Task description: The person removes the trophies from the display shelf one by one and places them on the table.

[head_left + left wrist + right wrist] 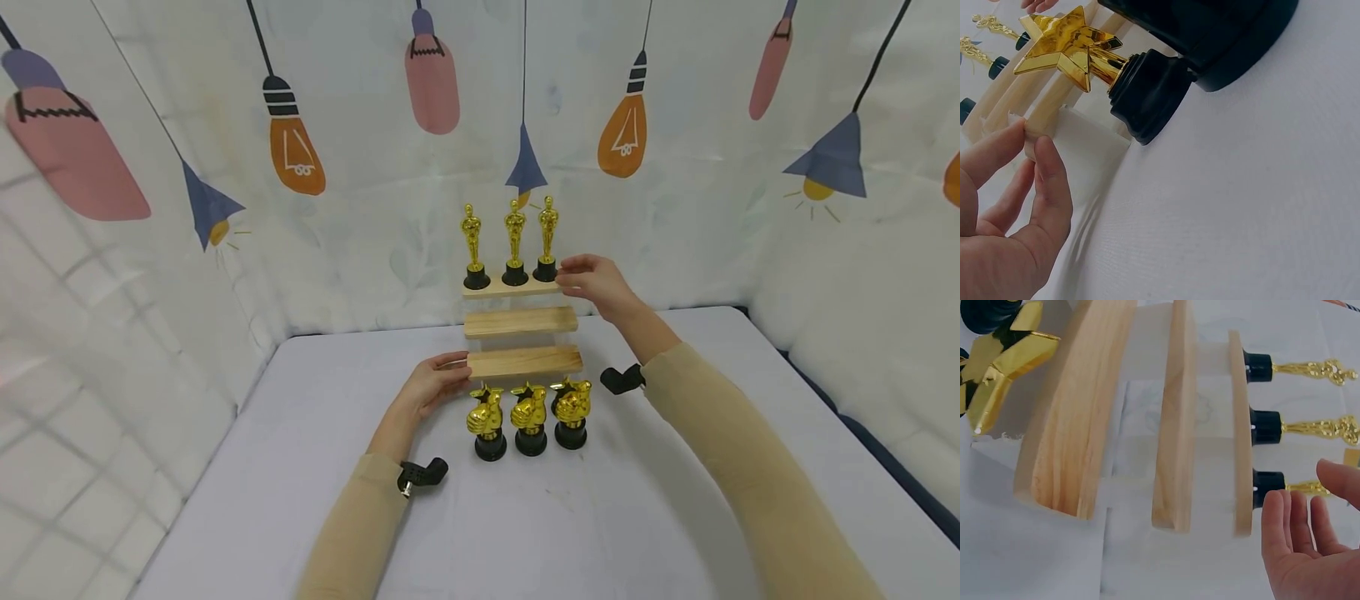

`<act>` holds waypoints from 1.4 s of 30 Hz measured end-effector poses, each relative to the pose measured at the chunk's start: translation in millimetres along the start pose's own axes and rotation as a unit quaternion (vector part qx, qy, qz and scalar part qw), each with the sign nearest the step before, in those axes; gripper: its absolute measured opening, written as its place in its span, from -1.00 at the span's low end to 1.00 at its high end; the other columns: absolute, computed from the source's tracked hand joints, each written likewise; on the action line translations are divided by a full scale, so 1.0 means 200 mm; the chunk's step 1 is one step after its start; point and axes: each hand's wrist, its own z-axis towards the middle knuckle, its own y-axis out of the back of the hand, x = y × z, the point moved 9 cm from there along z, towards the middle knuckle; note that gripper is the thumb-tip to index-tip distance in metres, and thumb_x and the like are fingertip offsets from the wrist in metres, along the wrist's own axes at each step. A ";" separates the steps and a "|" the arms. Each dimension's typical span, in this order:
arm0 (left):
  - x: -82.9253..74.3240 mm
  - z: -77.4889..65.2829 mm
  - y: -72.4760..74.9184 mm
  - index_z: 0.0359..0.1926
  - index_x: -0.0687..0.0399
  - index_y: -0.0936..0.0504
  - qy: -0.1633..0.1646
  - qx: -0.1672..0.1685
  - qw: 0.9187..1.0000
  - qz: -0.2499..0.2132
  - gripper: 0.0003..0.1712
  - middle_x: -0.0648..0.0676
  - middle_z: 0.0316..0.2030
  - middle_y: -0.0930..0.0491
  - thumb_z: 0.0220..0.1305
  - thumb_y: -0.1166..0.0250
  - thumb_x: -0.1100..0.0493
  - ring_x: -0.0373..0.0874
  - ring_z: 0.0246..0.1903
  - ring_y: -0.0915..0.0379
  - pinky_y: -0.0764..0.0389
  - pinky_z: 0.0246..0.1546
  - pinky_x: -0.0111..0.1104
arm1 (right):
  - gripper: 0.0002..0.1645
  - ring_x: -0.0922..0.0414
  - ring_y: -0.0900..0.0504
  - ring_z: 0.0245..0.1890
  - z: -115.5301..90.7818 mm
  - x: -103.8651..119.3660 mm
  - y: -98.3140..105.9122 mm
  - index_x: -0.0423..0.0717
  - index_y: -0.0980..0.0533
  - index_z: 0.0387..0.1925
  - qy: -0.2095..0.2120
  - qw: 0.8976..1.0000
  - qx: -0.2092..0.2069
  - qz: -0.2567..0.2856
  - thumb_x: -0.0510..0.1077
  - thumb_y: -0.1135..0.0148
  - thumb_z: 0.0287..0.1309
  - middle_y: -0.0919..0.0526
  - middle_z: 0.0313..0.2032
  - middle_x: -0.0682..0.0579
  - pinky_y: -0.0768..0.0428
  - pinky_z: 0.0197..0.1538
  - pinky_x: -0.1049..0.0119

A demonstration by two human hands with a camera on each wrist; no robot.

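A small three-tier shelf of wooden boards (pixel 525 361) stands on the table. My left hand (pixel 431 385) pinches the left end of its lowest board (pixel 1041 119) between thumb and finger. Three gold figure statuettes (pixel 514 237) on black bases stand upright along the top board (pixel 498 289). Beside the rightmost statuette (pixel 547 237) is my right hand (pixel 600 283), its thumb apart from loosely bent fingers that hold nothing. Those fingers are close to the black base (pixel 1266 486); whether they touch it I cannot tell.
Three gold thumbs-up trophies with stars (pixel 530 412) stand in a row on the table just in front of the shelf. The middle board (pixel 521 322) bears nothing. A white cloth covers the table (pixel 300 433); a lamp-printed curtain (pixel 360 233) hangs behind.
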 end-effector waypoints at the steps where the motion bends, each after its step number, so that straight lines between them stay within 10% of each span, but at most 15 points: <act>1: 0.00 0.00 0.00 0.36 0.31 -0.49 0.002 -0.001 1.000 -0.001 -0.42 0.27 0.18 -0.54 0.34 -0.37 0.40 -0.10 -0.08 -0.64 -0.69 -0.04 -0.30 | -0.44 -0.16 -0.46 0.29 0.01 0.00 0.01 -0.42 -0.30 0.37 -0.003 1.000 -0.005 0.000 -0.33 -0.19 0.44 -0.38 0.31 -0.35 -0.48 0.33 0.08; 42: 0.02 0.02 0.01 0.37 0.28 -0.48 0.000 0.001 1.000 -0.005 -0.41 0.29 0.22 -0.52 0.34 -0.38 0.39 -0.02 0.02 -0.61 -0.66 0.05 -0.25 | -0.40 -0.15 -0.36 0.36 0.25 -0.04 0.00 -0.19 -0.45 0.36 -0.006 0.989 -0.091 -0.116 -0.18 -0.37 0.34 -0.44 0.32 -0.18 -0.36 0.39 -0.06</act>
